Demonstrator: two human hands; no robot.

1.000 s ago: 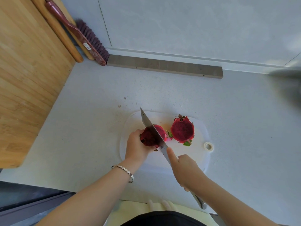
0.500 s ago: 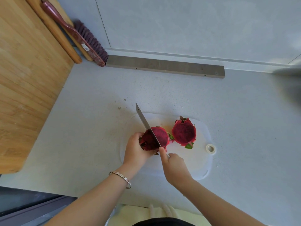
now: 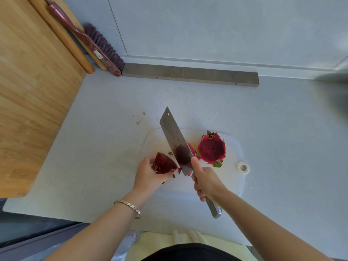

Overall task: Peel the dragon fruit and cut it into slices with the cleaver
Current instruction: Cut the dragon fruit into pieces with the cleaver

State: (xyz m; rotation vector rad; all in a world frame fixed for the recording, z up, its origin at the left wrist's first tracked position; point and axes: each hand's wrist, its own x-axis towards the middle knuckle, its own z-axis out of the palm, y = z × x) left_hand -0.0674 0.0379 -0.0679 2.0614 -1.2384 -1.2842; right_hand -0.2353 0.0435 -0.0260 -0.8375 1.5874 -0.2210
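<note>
A bracelet (image 3: 128,205) is being worn on the near left wrist. Just beyond it, a dark red wedge (image 3: 164,163) of dragon fruit is being held by the left hand (image 3: 150,176) at the near left of the white board (image 3: 231,181). The fingers are being curled under and around the wedge, and its cut flesh is facing up. To the right, the cleaver (image 3: 175,140) is being gripped by the right hand (image 3: 207,183). The fingers are being wrapped round the handle, with one laid against the base of the blade. The blade is being held tilted, its tip pointing far and left, between the wedge and a second piece (image 3: 191,147) that is being largely hidden behind it. Further right on the board, an unpeeled half (image 3: 211,149) is lying cut face up. A white ring (image 3: 243,167) is showing at the board's right edge. The board is being carried by the grey desk (image 3: 113,129). Against the far wall a grey bar (image 3: 188,74) is lying. A brush (image 3: 98,48) and a wooden slab (image 3: 32,81) are lying at the far left.
</note>
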